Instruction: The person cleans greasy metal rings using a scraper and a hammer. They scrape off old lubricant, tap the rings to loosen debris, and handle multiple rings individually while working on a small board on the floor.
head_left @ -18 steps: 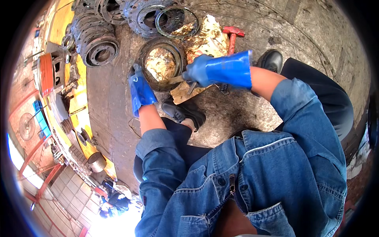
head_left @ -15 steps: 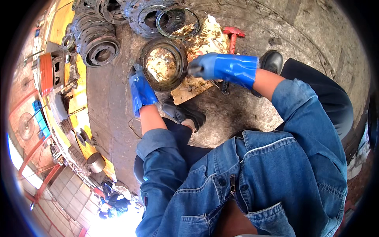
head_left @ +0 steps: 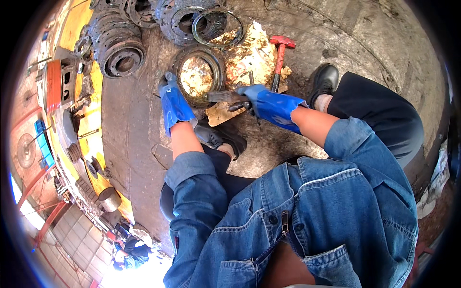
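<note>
A dark greasy metal ring (head_left: 219,65) lies on the floor, with crumpled yellowish sheet showing through its centre. Beside its left rim is my left hand (head_left: 168,85) in a blue rubber glove, fingers curled; what they hold is hard to make out. My right hand (head_left: 253,92), gloved the same way, is closed around a flat brownish tool (head_left: 225,97), whose far end reaches the ring's lower right edge. A dark handle (head_left: 237,106) shows just under that hand. Right of the ring lies a red hammer (head_left: 280,53) on stained yellowish sheeting (head_left: 252,53).
A thinner metal ring (head_left: 241,33) lies behind, against a large round metal part (head_left: 165,21). Stacked greasy discs (head_left: 122,57) stand at the far left. My shoes (head_left: 325,79) flank the work. Another person (head_left: 132,252) is at lower left near a bright glare.
My right hand has moved slightly right and down, and the flat tool now shows clearly. My left hand has shifted slightly up and right beside the ring. The hammer's handle is more visible.
</note>
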Demonstrator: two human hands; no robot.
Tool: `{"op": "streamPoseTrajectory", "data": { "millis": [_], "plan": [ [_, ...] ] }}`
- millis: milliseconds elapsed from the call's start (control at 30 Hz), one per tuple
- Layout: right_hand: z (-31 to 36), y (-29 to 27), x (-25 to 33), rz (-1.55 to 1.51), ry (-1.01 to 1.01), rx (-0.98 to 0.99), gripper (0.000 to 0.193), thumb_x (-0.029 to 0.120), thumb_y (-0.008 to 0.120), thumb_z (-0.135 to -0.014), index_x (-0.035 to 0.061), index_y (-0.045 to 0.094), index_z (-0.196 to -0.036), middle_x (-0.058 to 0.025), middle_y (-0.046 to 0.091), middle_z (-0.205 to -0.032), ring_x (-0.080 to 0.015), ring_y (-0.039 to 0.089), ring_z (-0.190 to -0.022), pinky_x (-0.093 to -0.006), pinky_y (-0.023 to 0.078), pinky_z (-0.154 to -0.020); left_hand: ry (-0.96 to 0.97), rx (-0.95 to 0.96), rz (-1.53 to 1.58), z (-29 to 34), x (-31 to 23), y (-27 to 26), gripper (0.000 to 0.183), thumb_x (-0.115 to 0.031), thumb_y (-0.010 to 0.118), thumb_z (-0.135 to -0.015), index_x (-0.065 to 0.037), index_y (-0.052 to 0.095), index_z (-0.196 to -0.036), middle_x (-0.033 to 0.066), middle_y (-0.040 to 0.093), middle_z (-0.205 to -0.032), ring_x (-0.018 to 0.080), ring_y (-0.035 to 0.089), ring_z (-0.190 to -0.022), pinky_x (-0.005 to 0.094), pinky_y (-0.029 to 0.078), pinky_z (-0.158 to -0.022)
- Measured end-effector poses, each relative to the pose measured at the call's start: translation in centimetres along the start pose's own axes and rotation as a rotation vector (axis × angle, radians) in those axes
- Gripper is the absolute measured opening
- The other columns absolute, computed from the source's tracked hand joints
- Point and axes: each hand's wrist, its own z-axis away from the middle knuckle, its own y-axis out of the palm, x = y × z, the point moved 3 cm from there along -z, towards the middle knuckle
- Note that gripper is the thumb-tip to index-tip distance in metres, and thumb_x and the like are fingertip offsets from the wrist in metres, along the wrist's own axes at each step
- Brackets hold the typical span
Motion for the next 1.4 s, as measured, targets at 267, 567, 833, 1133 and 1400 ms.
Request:
{"op": "streamPoseTrajectory", "data": {
  "millis": [267, 567, 833, 1133, 1400],
  "plan": [
    [0.9, 2.6, 1.7, -0.795, 0.491, 0.219, 0.017, 0.028, 0.053, -0.092, 0.0150, 0.049, -0.081, 0.0067, 0.034, -0.045, -0.0061, 0.032, -0.037, -0.0236, 0.025, -0.037, 0.176, -0.088, -0.156, -9.6, 10.0, -5.3, 0.048, -0.038, 0.046, -0.097, 0.002, 0.053, -0.122, 0.0129, 0.062, -0.112, 0.0250, 0.060, -0.095, 0.0371, 0.048, -0.084],
    [9.1, -7.9, 16.6, -0.606, -0.469, -0.184, 0.019, 0.029, 0.056, -0.090, 0.0119, 0.058, -0.096, 0.0006, 0.047, -0.053, -0.0124, 0.041, -0.040, -0.0273, 0.033, -0.037, 0.030, 0.005, 0.154, -2.6, 2.6, -1.5, 0.045, -0.036, 0.043, -0.098, 0.002, 0.054, -0.118, 0.0142, 0.062, -0.110, 0.0238, 0.062, -0.089, 0.0371, 0.052, -0.077],
    [14.2, -13.5, 29.6, 1.363, -0.656, -1.182, 0.037, 0.024, 0.050, -0.091, 0.0002, 0.058, -0.118, -0.0170, 0.067, -0.105, -0.0327, 0.065, -0.097, -0.0482, 0.051, -0.081, -0.032, -0.032, 0.108, 0.7, -1.9, -0.9, 0.046, -0.034, 0.045, -0.097, 0.004, 0.053, -0.122, 0.0157, 0.062, -0.112, 0.0245, 0.059, -0.097, 0.0358, 0.047, -0.087],
    [13.0, -5.7, 17.7, 1.271, -0.454, -0.551, 0.035, 0.036, 0.053, -0.091, 0.0123, 0.063, -0.115, -0.0124, 0.068, -0.100, -0.0247, 0.065, -0.092, -0.0386, 0.051, -0.081, 0.019, -0.073, 0.002, -2.4, 2.0, -2.6, 0.046, -0.035, 0.046, -0.097, 0.003, 0.053, -0.122, 0.0155, 0.063, -0.111, 0.0242, 0.060, -0.097, 0.0359, 0.047, -0.087],
    [-3.6, -2.7, 10.4, 0.830, -0.291, -0.108, 0.048, 0.054, 0.057, -0.086, 0.0087, 0.068, -0.097, -0.0111, 0.066, -0.080, -0.0192, 0.059, -0.070, -0.0337, 0.048, -0.066, 0.138, -0.080, -0.184, -7.6, 6.2, -2.7, 0.047, -0.036, 0.047, -0.097, 0.003, 0.054, -0.122, 0.0151, 0.063, -0.110, 0.0237, 0.059, -0.097, 0.0359, 0.046, -0.087]
  ]
}}
